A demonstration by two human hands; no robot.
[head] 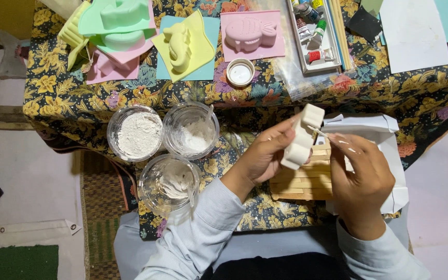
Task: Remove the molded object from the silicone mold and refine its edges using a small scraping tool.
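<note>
Hands meet over the near edge of a table (53, 98) draped in a flowered cloth. The left hand (265, 155) grips a white cast (302, 137), a blocky plaster-like piece, fingers curled tight around its lower part and holding it up on end. The right hand (361, 176) pinches a thin stick (317, 131) between fingertips, its tip touching the upper side of the cast. Just below the cast lies a slatted tray (304, 181) of pale wooden sticks, resting on white paper (385, 129).

Left of the hands stand three clear tubs: one (135, 133) filled with white powder, one (191, 129) beside it with a smaller heap, and a third (169, 181) nearer the person, smeared with white paste and holding a spoon.

Farther back on the table lie pastel moulds: a green one (117, 21) stacked on pink, a yellow one (182, 45) on a blue sheet, and a pink one (251, 35). A small round white lid (240, 72) sits in front of the pink mould. To the right, a white box (333, 57) holds paint tubes, with a large white sheet (413, 33) past it. Both sleeves are light grey-blue.
</note>
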